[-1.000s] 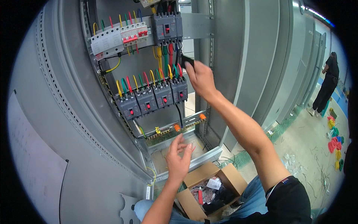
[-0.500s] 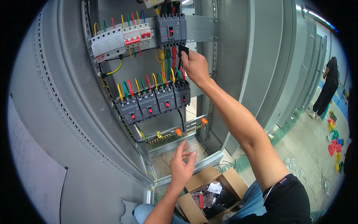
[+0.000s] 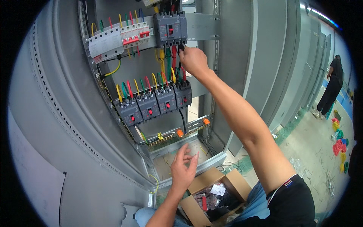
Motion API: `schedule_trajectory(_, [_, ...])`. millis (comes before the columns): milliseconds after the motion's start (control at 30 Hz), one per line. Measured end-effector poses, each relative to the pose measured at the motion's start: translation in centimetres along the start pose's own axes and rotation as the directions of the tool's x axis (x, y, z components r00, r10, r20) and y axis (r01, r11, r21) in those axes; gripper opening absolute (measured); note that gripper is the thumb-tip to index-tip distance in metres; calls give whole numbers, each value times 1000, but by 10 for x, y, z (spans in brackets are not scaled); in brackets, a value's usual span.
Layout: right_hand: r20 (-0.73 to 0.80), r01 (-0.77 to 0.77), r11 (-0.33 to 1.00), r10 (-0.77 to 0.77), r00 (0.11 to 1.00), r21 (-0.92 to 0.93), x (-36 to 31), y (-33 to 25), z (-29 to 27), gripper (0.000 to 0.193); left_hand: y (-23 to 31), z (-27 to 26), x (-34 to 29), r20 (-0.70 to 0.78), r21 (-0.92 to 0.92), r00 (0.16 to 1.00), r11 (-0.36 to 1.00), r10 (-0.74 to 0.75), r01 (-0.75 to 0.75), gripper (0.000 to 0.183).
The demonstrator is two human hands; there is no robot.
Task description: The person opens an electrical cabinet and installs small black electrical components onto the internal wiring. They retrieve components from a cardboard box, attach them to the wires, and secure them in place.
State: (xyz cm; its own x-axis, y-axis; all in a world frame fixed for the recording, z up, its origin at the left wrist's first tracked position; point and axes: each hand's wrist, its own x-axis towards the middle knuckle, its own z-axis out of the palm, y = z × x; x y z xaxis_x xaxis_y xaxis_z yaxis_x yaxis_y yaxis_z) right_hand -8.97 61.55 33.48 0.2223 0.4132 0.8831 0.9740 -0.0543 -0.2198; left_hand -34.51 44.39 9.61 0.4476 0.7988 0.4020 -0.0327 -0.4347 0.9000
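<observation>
My right hand (image 3: 194, 60) is raised to the lower right corner of a large grey circuit breaker (image 3: 171, 29) in an open metal cabinet. Its fingers are closed on a small black piece (image 3: 181, 47), mostly hidden, beside the black cable below the breaker's terminals. Yellow, green and red cables (image 3: 168, 62) run down next to it. My left hand (image 3: 184, 168) hangs with fingers apart and nothing in it, in front of the cabinet's bottom frame. Several smaller grey breakers (image 3: 149, 109) with red switches form a row lower down.
An open cardboard box (image 3: 206, 181) with bagged parts and a red-handled tool (image 3: 204, 203) sits under my hands. White modular switches (image 3: 130, 39) line the upper left. Along the bottom runs a busbar with orange insulators (image 3: 180, 133). A person (image 3: 329, 87) stands far right near coloured wire coils (image 3: 336, 148).
My right hand has moved slightly up and left, bringing the black piece closer in under the breaker, where less of it shows. My left hand has hardly moved. The view has shifted slightly.
</observation>
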Motion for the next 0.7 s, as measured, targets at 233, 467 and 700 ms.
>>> schedule_trajectory(233, [-8,-34,993,35,999,111,-4,-8,-44,64,1,-1,-3,-24,-10,1000,1000,13,-13,54])
schedule_trajectory(467, [-33,133,986,-131,991,104,-14,7,-25,46,-2,2,-1,-16,3,1000,1000,1,-1,56])
schedule_trajectory(700, [-154,238,968,-248,956,-82,-1,6,0,36,6,-1,0,40,74,999,997,16,-19,56])
